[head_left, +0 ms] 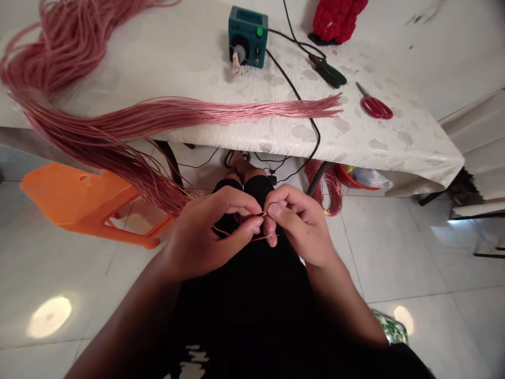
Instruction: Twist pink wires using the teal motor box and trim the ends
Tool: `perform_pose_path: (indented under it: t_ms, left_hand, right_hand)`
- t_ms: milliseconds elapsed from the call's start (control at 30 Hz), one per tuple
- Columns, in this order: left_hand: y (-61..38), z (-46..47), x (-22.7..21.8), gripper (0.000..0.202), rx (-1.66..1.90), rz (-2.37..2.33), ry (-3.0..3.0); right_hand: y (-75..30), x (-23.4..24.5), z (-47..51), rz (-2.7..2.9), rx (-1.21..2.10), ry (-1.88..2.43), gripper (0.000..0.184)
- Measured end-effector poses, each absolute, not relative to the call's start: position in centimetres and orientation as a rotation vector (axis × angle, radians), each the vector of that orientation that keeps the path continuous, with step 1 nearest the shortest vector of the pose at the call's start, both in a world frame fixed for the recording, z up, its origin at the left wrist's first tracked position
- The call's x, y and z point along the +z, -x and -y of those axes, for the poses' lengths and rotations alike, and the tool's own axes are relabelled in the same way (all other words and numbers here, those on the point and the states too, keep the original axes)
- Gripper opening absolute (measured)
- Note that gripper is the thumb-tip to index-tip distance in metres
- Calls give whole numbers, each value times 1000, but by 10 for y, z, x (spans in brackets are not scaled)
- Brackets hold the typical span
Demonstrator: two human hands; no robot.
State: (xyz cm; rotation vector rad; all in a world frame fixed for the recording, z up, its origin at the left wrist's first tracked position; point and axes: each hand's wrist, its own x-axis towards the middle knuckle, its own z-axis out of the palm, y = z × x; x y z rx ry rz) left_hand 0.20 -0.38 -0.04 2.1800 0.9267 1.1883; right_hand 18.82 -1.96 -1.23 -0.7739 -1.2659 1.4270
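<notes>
Centrally, one thin, pink-coated wire strand (260,238) with a coppery tip was held above the person's dark-clothed lap, close to the body, presumably for a near view of so fine a thing. Left hand (205,226): thumb and forefinger closed to a narrow pinch on the strand, apparently to steady it. Right hand (302,221): thumb and forefinger pressed together at the coppery tip, the two pinches almost meeting, likely for fine control; a further length of wire crossed below, near its lower fingers. Behind the left hand, a long, glossy bundle of pink strands (177,116) drooped over the edge of a white, grey-patterned table (158,58) beside an orange plastic stool (74,202); its other part lay lengthwise, cut ends together, seemingly to prevent tangling. Beyond: one teal, box-shaped device with a green button (254,45), set back, perhaps to leave the front edge free. To its right: one dark-green-handled tool (327,71) and red-handled metal scissors (376,107), apart from the bundle, probably for easy reach.
</notes>
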Motion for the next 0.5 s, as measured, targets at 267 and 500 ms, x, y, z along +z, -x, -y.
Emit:
perform_pose_path:
  t_ms: [267,500]
  left_hand:
    - [-3,1,1,23,1223,-845,-2199]
    - [-1,3,3,23,1147,-865,-2097]
  right_hand:
    - [-191,-10,18,1330,1343,864,10]
    - [-201,-7,14,1398,1129,943,8]
